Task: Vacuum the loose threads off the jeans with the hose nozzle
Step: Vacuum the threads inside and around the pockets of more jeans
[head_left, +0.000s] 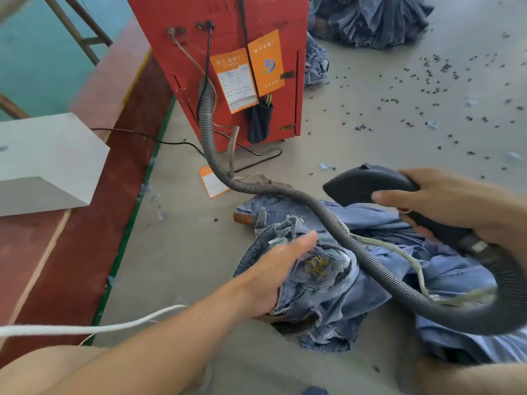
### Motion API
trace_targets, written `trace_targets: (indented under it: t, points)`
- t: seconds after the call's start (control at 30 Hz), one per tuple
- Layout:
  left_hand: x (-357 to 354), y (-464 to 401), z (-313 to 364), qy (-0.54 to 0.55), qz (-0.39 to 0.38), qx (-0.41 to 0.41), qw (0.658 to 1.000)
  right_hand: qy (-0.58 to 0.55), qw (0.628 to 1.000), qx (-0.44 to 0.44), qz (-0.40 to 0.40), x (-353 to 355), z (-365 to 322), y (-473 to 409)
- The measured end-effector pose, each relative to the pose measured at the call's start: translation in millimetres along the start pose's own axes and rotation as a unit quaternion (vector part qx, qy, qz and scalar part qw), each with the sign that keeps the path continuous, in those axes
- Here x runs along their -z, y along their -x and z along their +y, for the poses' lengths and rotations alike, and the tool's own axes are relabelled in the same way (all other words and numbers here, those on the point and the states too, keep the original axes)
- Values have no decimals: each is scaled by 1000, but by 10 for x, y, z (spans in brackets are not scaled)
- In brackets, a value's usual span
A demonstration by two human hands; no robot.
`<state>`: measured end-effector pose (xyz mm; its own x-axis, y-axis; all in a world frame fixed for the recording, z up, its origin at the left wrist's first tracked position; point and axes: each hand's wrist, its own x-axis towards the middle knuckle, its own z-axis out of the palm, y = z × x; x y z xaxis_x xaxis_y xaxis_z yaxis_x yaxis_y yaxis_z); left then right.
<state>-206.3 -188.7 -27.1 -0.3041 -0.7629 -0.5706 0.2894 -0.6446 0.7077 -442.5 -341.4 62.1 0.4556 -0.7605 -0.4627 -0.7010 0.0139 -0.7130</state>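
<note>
Crumpled blue jeans (328,286) lie on the grey work surface in front of me, with a tangle of yellow threads (316,265) on the bunched part. My left hand (273,269) rests on that bunched denim with its fingers straight. My right hand (456,203) grips the black hose nozzle (368,183) and holds it above the jeans, tip pointing left. The ribbed grey hose (328,215) loops from the nozzle across the jeans and up to the red machine (222,52).
The red machine carries orange tags (248,72) and a dark pouch. A white box (48,161) sits at the left on a red ledge. A white cord (85,327) crosses my left arm. More jeans (370,15) are piled far back. Small dark scraps litter the surface at right.
</note>
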Motion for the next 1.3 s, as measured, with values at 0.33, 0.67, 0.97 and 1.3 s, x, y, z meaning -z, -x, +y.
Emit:
trace_targets:
  t: [0.33,0.67,0.97,1.3]
  points:
    - [215,-93,28,65,78,30,994,104,989,38,-94,-277,-18,72]
    - [283,-78,17,36,39,-21,998,117,988,45,-87,-149,25,141]
    - [100,-150,3,-115,100,-34,988,32,998,49,26,-83,46,40]
    - [33,-150,-56,-138,96,-24,985,35,999,8,12,-391,48,-80]
